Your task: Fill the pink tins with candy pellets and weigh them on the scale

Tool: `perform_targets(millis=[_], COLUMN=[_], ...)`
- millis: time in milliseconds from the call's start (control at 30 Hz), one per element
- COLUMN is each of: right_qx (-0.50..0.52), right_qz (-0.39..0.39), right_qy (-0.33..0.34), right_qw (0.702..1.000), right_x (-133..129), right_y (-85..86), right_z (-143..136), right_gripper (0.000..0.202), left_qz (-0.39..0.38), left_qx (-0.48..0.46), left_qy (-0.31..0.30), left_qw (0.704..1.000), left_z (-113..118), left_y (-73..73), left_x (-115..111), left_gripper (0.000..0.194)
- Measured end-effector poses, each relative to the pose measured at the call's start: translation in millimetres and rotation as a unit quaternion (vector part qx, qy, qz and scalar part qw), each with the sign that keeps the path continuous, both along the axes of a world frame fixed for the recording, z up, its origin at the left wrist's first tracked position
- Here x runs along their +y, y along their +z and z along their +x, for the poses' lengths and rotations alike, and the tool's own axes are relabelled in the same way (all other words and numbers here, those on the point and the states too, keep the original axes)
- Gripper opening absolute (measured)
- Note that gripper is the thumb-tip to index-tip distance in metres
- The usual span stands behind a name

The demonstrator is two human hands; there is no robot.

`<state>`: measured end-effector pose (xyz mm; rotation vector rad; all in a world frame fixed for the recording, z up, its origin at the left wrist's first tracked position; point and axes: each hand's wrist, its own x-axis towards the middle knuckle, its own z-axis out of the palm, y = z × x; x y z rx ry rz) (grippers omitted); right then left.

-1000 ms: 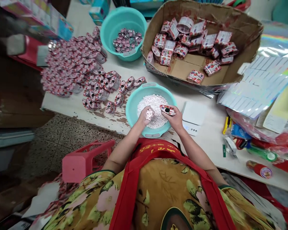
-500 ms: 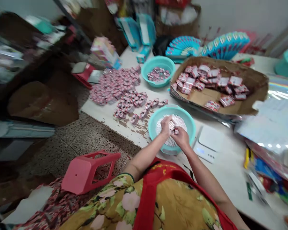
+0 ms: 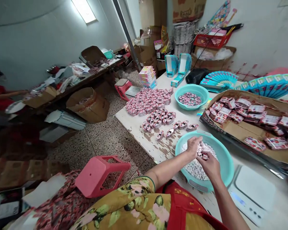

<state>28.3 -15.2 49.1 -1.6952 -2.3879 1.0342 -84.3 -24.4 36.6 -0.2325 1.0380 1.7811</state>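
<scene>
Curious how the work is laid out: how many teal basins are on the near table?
2: the near basin, holding white pellets; the far basin, holding small pieces, beside the cardboard box. Others may be hidden.

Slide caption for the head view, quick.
Left hand holds white pellets beside a small container in the right hand, over a turquoise basin.

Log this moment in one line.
left hand: holding white pellets | right hand: holding printed container | below both: turquoise basin

A lamp [image 3: 84, 11] glows white, up and left of the table [image 3: 130, 123]. Far left of the table, boxes [image 3: 13, 174] look dim and blurred; the scale [image 3: 255, 188] on its right looks soft.
</scene>
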Motion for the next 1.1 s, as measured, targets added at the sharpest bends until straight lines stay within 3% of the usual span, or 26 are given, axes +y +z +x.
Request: perform_targets(millis=[300,600,900,1100], right_qx=[0.064,0.129,0.163,0.187], right_qz=[0.029,0.034,0.034,0.017], right_qy=[-0.034,-0.114,-0.113,-0.109], right_qw=[0.997,0.984,0.98,0.976], right_x=[-2,-6,-9,-4], right_y=[6.0,3.1,7.5,5.3], right_z=[-10,12,21,30], right_gripper=[0.065,0.045,0.039,0.038], left_qz=[0.0,0.028,0.017,0.029], left_qx=[0.034,0.063,0.097,0.085], left_qy=[-0.081,-0.116,-0.094,-0.125], left_qw=[0.996,0.991,0.991,0.988], left_z=[-14,13,23,30], left_y=[10.8,18.2,37.3,36.7], left_x=[6,19,10,12], left_gripper=[0.06,0.049,0.044,0.047])
